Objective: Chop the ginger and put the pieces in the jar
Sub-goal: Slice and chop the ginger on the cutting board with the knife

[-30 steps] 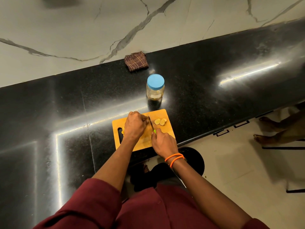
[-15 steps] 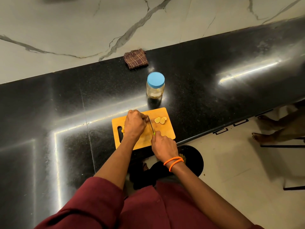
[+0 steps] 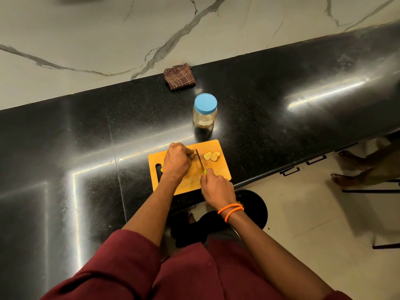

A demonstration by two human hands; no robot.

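Observation:
An orange cutting board [image 3: 223, 169] lies at the front edge of the black counter. My left hand [image 3: 176, 161] curls over the ginger piece on the board, which is almost fully hidden beneath my fingers. My right hand [image 3: 216, 187] grips the green handle of a knife [image 3: 200, 161], its blade standing just right of my left fingertips. A few cut ginger slices [image 3: 211, 155] lie on the board right of the blade. The jar [image 3: 205, 111] with a blue lid on stands on the counter behind the board.
A folded brown checked cloth [image 3: 179, 77] lies by the marble wall behind the jar. A black round stool [image 3: 253, 204] stands below the counter edge. Another person's bare feet [image 3: 346, 167] and chair legs are on the floor to the right.
The knife blade has shifted slightly beside my left fingers while both hands stay on the board. The slices and the jar have not moved.

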